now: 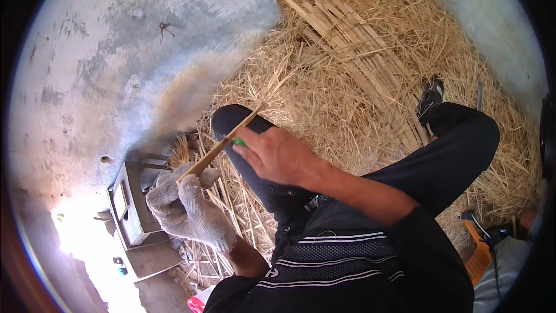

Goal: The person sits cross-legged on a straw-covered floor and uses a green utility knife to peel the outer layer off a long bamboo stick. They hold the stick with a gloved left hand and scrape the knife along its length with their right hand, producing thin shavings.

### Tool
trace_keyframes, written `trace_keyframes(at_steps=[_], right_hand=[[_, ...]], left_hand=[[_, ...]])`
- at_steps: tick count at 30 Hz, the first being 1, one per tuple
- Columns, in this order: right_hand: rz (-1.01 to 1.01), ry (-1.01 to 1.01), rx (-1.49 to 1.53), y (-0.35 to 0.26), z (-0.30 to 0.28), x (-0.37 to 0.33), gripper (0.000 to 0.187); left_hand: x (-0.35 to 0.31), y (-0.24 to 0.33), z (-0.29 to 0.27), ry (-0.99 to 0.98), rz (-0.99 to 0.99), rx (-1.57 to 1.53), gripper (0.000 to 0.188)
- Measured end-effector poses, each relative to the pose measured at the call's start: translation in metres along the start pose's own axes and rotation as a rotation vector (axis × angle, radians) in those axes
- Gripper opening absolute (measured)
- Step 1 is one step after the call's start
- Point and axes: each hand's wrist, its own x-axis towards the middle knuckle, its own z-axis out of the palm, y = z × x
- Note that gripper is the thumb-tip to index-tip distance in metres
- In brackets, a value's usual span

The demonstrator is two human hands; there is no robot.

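My left hand (191, 211) wears a white knitted glove and is closed around the lower end of a split bamboo strip (215, 152). The strip slants up and away to the right, across my bent left knee. Bare and closed, my right hand (281, 156) is at the strip's middle. A small green piece (239, 141), seemingly part of a handle, pokes out between its fingers; the rest of that tool is hidden by the hand. Thin pale slivers (277, 84) fan out beyond the strip's far end.
Long split bamboo strips (362, 52) lie in a bundle on a heap of straw-like shavings (324, 110). A stained wall (139, 40) rises at left. A grey bench-like frame (153, 235) stands beside my left hand. An orange plastic item (479, 258) is at right.
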Motion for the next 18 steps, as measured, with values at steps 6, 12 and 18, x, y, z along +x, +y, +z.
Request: trace_keyframes(at_steps=[6,12,18], right_hand=[[0.138,0.058,-0.194,0.000,0.008,-0.003,0.017],[0.442,-0.054,-0.387,0.043,0.022,-0.013,0.017],[0.486,-0.106,-0.305,0.058,0.004,-0.017,0.029]], left_hand=[[0.005,0.006,0.002,0.023,-0.080,0.031,0.014],[0.003,0.015,0.004,0.087,-0.189,0.096,0.013],[0.002,0.009,-0.005,-0.034,-0.058,0.042,0.015]])
